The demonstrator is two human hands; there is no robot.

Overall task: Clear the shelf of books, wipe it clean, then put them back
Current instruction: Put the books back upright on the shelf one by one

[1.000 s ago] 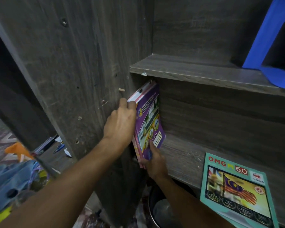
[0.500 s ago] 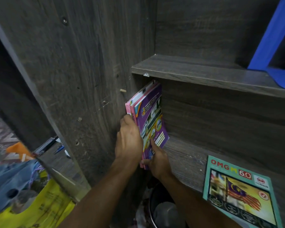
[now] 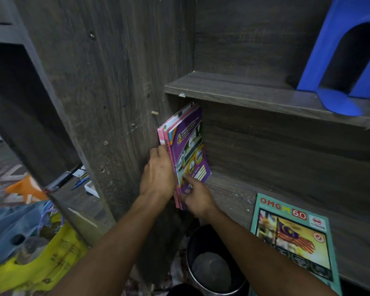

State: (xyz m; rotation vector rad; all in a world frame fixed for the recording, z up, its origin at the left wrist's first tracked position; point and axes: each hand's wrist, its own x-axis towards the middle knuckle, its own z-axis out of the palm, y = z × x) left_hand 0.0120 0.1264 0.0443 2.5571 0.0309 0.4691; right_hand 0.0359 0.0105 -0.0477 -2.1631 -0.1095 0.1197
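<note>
Together, left hand (image 3: 158,178) fingers curl round the books (image 3: 188,146) at the spines; right hand (image 3: 198,199) pinches their near corner. They stand upright at the left end of the shelf (image 3: 233,189), touching the side panel (image 3: 115,103); open board runs right to a flat teal book (image 3: 291,238).

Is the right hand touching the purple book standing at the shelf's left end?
Touching. The head view shows the right hand with its forefinger and thumb lying directly on the purple book, low on its front cover, no gap.

Single wide-angle view, worn on the head. Looks forward and down into the lower shelf (image 3: 233,189) from close up, square onto the upright side panel (image 3: 115,103) at left. Framed below by both forearms (image 3: 120,238).
</note>
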